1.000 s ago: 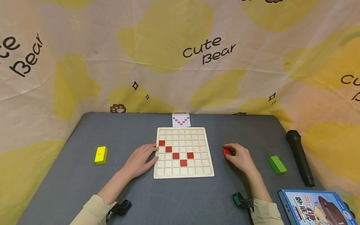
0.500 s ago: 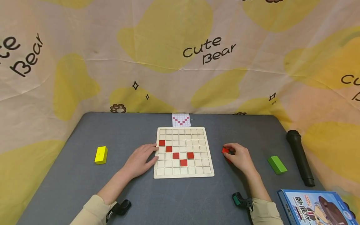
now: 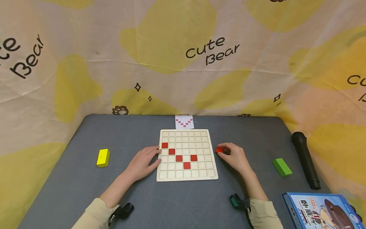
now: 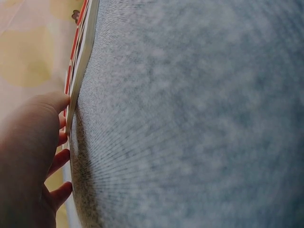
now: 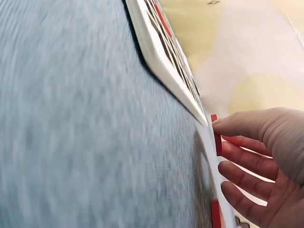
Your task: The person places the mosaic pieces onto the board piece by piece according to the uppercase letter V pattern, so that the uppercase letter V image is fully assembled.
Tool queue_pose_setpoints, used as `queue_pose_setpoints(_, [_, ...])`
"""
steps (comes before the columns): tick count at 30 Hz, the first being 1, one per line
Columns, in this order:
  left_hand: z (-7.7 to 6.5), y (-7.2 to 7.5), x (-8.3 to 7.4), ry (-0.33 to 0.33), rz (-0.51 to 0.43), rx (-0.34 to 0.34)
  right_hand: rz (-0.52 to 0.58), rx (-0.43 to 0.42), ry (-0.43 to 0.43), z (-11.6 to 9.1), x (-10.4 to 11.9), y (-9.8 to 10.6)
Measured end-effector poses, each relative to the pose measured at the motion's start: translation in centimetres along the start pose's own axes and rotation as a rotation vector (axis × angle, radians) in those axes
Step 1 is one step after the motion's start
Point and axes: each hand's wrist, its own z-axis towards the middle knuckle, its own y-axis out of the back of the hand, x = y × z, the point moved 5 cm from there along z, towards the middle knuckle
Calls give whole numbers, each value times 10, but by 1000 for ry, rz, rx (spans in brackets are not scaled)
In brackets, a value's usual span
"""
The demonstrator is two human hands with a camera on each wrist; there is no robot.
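Observation:
A square white board [image 3: 187, 179] divided into a grid lies on the table. Several red square tiles [image 3: 179, 158] sit in its cells, most in a diagonal going down to the right. Fingertips of my left hand [image 3: 143, 163] rest against the board's left edge, thumb apart from the other fingers. Just off the right edge, my right hand [image 3: 235, 158] pinches a red tile [image 3: 219, 150] between thumb and fingers. The right wrist view shows that tile [image 5: 217, 142] edge-on, with another red piece [image 5: 216, 213] lower down, which the hand hides in the head view.
Behind the board lies a small pattern card [image 3: 184, 122]. A yellow block [image 3: 103, 158] stands at left. On the right are a green block [image 3: 282, 167], a black microphone [image 3: 306, 162] and a blue box [image 3: 323, 210]. A printed cloth [image 3: 160, 47] hangs behind the table.
My right hand has moved left from the spot with the red pieces toward the board, carrying a red tile. My left hand stays at the board's edge.

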Motion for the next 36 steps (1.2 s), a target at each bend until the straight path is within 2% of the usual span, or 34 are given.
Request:
queue_pose_setpoints(19, [0,2,-1,-9,-4,-5,75,81,63,17,40,-34])
queue_pose_setpoints(36, [-1,1,0,-1,-14,5,78,109,191,19,46,-47])
